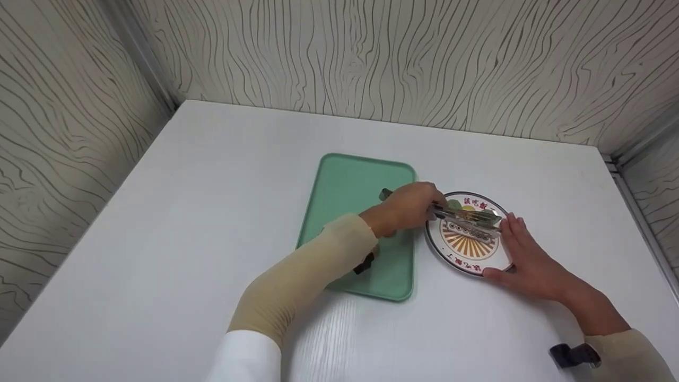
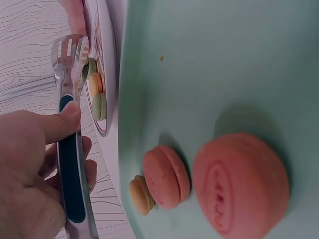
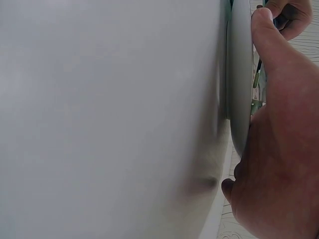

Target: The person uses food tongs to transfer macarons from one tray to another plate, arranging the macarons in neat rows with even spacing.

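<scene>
Desk (image 1: 159, 212), white, under both grips. Tray (image 1: 345, 183), green, below and leftward of my left grip. Plate (image 1: 496, 257), printed, rightward of it, beneath the tongs' forked ends. Right grip (image 1: 538, 268): fingers straight against the plate's rim, thumb spread apart from them. Left grip (image 1: 411, 204): clamped on the tongs (image 2: 72, 164), which reach rightward over the plate. Large red macaron (image 2: 241, 184) and second red macaron (image 2: 167, 177), on the tray under my left wrist. Green macaron (image 2: 99, 107) and orange macaron (image 2: 95, 83), on the plate ahead of my left grip; further green macaron (image 2: 91, 66) by the tongs' ends, whether pinched I cannot tell. Tan macaron (image 2: 141, 195), touching the second red. Handling, in my judgement: light squeeze, low release, plate steadied from the right.
</scene>
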A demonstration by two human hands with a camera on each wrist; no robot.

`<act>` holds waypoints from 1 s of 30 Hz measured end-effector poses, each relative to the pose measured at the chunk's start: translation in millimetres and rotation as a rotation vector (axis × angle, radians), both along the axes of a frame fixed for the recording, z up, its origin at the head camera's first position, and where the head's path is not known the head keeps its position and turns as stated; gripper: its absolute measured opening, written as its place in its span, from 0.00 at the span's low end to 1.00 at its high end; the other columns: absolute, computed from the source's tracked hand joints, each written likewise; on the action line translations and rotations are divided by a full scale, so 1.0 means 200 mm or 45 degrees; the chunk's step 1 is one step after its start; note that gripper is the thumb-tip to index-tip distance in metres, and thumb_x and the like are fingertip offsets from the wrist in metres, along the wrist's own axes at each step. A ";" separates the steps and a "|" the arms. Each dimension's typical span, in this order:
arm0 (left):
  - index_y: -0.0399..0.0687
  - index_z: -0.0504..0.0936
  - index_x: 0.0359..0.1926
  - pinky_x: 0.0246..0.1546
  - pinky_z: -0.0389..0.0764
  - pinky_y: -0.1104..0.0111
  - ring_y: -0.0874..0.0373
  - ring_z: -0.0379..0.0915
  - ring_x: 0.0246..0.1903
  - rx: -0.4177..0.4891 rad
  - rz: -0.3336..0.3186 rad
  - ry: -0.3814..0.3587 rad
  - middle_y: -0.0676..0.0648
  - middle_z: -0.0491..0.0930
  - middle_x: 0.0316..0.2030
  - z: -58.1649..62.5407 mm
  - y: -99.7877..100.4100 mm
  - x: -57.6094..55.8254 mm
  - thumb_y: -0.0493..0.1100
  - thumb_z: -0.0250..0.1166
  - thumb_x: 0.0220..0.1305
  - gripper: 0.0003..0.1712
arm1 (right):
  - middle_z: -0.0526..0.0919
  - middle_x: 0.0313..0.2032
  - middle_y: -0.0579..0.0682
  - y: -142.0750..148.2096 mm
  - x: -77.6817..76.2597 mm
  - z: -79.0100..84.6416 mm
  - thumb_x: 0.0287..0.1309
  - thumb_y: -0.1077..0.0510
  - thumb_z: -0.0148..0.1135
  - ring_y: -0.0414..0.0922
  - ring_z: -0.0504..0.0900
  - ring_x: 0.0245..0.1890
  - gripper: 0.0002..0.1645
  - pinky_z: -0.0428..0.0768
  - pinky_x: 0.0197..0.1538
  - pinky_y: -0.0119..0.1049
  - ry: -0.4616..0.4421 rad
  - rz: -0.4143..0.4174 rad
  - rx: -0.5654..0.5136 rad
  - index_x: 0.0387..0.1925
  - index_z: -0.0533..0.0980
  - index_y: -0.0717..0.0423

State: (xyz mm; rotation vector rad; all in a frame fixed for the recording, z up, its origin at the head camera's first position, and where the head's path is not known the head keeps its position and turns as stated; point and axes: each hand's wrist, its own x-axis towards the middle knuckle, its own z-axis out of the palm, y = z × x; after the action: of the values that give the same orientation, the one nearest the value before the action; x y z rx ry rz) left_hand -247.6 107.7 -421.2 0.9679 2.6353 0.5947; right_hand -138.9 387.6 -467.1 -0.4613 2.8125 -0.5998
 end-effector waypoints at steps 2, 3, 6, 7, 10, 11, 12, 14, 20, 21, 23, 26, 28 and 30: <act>0.56 0.85 0.60 0.63 0.70 0.73 0.65 0.74 0.59 -0.009 -0.006 0.011 0.57 0.82 0.56 -0.01 0.01 0.00 0.38 0.67 0.69 0.20 | 0.29 0.78 0.69 0.00 0.00 0.00 0.62 0.36 0.67 0.64 0.25 0.77 0.70 0.38 0.76 0.57 -0.002 -0.001 0.001 0.77 0.34 0.71; 0.56 0.85 0.60 0.63 0.70 0.73 0.65 0.74 0.59 -0.013 -0.007 0.015 0.57 0.82 0.56 -0.01 0.01 0.00 0.38 0.67 0.69 0.20 | 0.29 0.78 0.69 0.00 0.00 0.00 0.62 0.36 0.67 0.64 0.25 0.77 0.70 0.38 0.76 0.57 -0.003 -0.001 -0.002 0.77 0.34 0.71; 0.56 0.85 0.60 0.63 0.70 0.73 0.64 0.73 0.60 -0.017 -0.003 0.015 0.57 0.82 0.57 -0.02 0.02 -0.01 0.38 0.67 0.69 0.20 | 0.29 0.78 0.69 0.00 0.00 0.00 0.62 0.36 0.67 0.64 0.25 0.77 0.70 0.38 0.76 0.57 -0.004 0.000 -0.006 0.77 0.34 0.71; 0.57 0.85 0.60 0.63 0.70 0.73 0.65 0.73 0.60 -0.016 -0.002 0.017 0.57 0.82 0.57 -0.02 0.02 -0.01 0.38 0.67 0.69 0.20 | 0.29 0.78 0.69 0.00 0.00 0.00 0.62 0.36 0.67 0.64 0.25 0.77 0.70 0.38 0.76 0.57 -0.003 0.001 -0.007 0.78 0.34 0.71; 0.57 0.84 0.60 0.63 0.69 0.73 0.65 0.73 0.61 -0.017 -0.007 0.021 0.58 0.82 0.57 -0.02 0.03 -0.01 0.37 0.66 0.70 0.20 | 0.29 0.78 0.69 0.00 0.00 0.01 0.62 0.36 0.67 0.64 0.26 0.77 0.70 0.39 0.76 0.57 -0.001 0.001 -0.011 0.77 0.34 0.71; 0.57 0.84 0.60 0.64 0.69 0.73 0.65 0.73 0.61 -0.019 -0.010 0.023 0.58 0.82 0.57 -0.02 0.03 0.00 0.37 0.66 0.70 0.20 | 0.29 0.78 0.69 0.00 0.00 0.01 0.62 0.36 0.67 0.64 0.26 0.77 0.70 0.39 0.76 0.58 -0.002 0.001 -0.010 0.77 0.34 0.71; 0.57 0.84 0.61 0.64 0.69 0.73 0.65 0.73 0.61 -0.021 -0.012 0.024 0.58 0.82 0.57 -0.02 0.03 0.00 0.36 0.66 0.70 0.21 | 0.29 0.78 0.69 0.00 0.00 0.01 0.62 0.36 0.67 0.64 0.26 0.77 0.70 0.39 0.76 0.58 -0.002 0.001 -0.010 0.77 0.34 0.71; 0.58 0.84 0.61 0.64 0.68 0.73 0.65 0.72 0.61 -0.028 -0.018 0.035 0.58 0.82 0.57 -0.03 0.04 0.00 0.36 0.65 0.70 0.21 | 0.29 0.78 0.69 0.00 0.00 0.01 0.62 0.37 0.67 0.64 0.26 0.77 0.70 0.39 0.76 0.59 -0.002 0.001 -0.013 0.77 0.35 0.72; 0.58 0.84 0.61 0.65 0.67 0.74 0.66 0.71 0.62 -0.044 -0.023 0.053 0.58 0.81 0.58 -0.03 0.05 0.01 0.38 0.64 0.72 0.20 | 0.29 0.78 0.69 0.00 0.00 0.01 0.62 0.38 0.67 0.65 0.26 0.77 0.69 0.38 0.76 0.55 0.012 0.010 -0.026 0.76 0.36 0.75; 0.58 0.84 0.61 0.65 0.67 0.74 0.66 0.71 0.62 -0.047 -0.022 0.049 0.59 0.81 0.58 -0.03 0.06 0.01 0.38 0.65 0.72 0.20 | 0.29 0.78 0.69 0.00 0.00 0.01 0.62 0.38 0.67 0.65 0.26 0.77 0.69 0.37 0.76 0.54 0.015 0.012 -0.026 0.76 0.36 0.75; 0.57 0.84 0.61 0.65 0.67 0.74 0.66 0.72 0.62 -0.048 -0.033 0.061 0.58 0.81 0.58 -0.03 0.06 0.01 0.38 0.65 0.71 0.20 | 0.29 0.78 0.70 0.00 0.00 0.00 0.62 0.38 0.67 0.65 0.26 0.77 0.69 0.36 0.76 0.53 0.020 0.018 -0.028 0.76 0.36 0.75; 0.57 0.84 0.61 0.65 0.67 0.75 0.65 0.71 0.62 -0.050 -0.039 0.063 0.58 0.81 0.58 -0.03 0.06 0.01 0.38 0.66 0.71 0.20 | 0.28 0.78 0.69 0.00 -0.01 0.00 0.63 0.38 0.67 0.66 0.26 0.77 0.69 0.37 0.76 0.55 0.014 0.016 -0.027 0.76 0.35 0.75; 0.57 0.83 0.62 0.65 0.66 0.75 0.66 0.71 0.63 -0.049 -0.037 0.056 0.59 0.81 0.59 -0.04 0.06 0.01 0.38 0.66 0.70 0.21 | 0.28 0.78 0.69 0.00 -0.01 0.00 0.63 0.38 0.67 0.65 0.25 0.77 0.69 0.38 0.76 0.56 0.007 0.013 -0.028 0.76 0.35 0.75; 0.58 0.83 0.62 0.66 0.65 0.75 0.66 0.70 0.64 -0.053 -0.023 0.040 0.59 0.80 0.59 -0.04 0.07 0.01 0.38 0.66 0.70 0.21 | 0.28 0.78 0.69 0.00 -0.01 0.00 0.62 0.38 0.67 0.65 0.25 0.77 0.69 0.39 0.76 0.57 0.001 0.007 -0.030 0.76 0.35 0.74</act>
State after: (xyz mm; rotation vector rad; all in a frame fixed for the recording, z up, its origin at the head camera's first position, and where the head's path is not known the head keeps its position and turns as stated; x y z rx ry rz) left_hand -244.9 121.5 -429.3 0.9950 2.6523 0.5228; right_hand -140.1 388.1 -467.1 -0.4742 2.8071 -0.6317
